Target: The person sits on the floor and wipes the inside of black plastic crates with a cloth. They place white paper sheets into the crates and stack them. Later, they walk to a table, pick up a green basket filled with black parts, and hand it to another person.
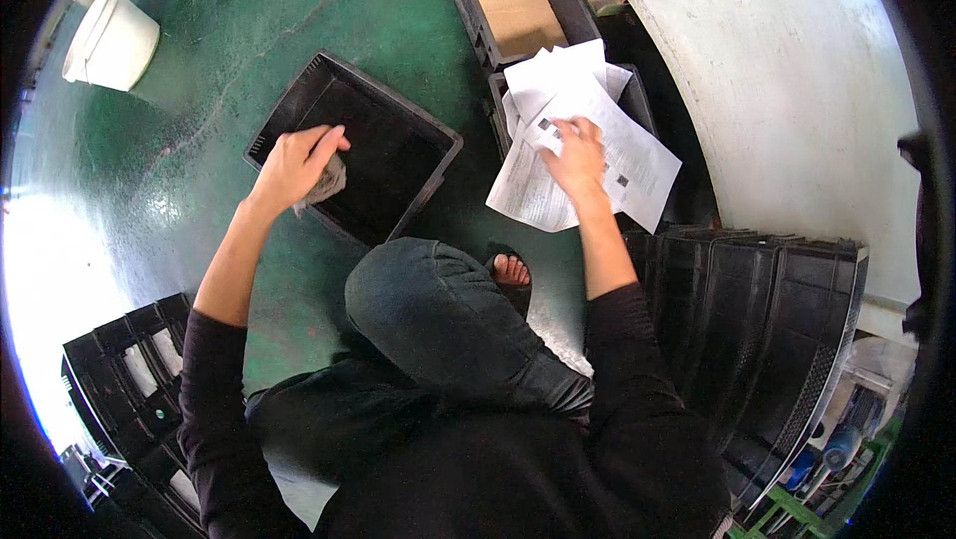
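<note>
My left hand [295, 168] is closed around a crumpled grey rag [330, 181], over the left side of a shallow black plastic crate [403, 131] that lies on the floor. The crate's inside holds nothing that I can see. On the right, my right hand [578, 154] has its fingers curled onto several loose printed sheets of paper [642, 162], gripping them. These sheets lie fanned out over another black crate [637, 101] and hide most of it.
Behind the papers stands a black crate [481, 29] with a cardboard sheet [516, 11] in it. A white bucket [118, 41] is at far left on the green floor [239, 36]. Black crates [742, 310] stand close by my right, more crates [124, 370] by my left. A pale panel [787, 71] rises at right.
</note>
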A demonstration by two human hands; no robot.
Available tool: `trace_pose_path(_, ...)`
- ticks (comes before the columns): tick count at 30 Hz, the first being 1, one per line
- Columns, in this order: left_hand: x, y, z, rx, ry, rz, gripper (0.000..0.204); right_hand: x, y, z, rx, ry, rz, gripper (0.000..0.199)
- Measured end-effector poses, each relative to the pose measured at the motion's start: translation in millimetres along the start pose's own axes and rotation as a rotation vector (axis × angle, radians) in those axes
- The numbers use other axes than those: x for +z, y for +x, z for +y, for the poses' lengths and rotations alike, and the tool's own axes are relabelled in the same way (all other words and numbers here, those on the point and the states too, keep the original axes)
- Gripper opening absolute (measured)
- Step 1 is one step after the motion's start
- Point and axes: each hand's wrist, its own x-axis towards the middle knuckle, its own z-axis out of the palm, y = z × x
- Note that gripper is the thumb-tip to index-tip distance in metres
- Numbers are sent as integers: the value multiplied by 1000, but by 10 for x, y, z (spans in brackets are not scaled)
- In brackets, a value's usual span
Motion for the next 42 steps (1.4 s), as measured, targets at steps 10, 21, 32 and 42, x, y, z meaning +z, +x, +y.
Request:
trace_pose_path(10, 15, -900, 18, -52, -125, 78, 30, 18, -25, 1126, -37, 116, 260, 12)
trace_pose_path(21, -251, -966, 19, -49, -217, 251, 33, -503, 243, -711, -254, 679, -166, 13)
trace_pose_path(32, -211, -2488, -590, -584, -321, 622, 39, 676, 1153, -2411, -533, 557, -405, 17)
trace_pose_path(42, 72, -2770, -800, -802, -359, 769, 45, 1562, -152, -2508, -870, -264, -401, 73)
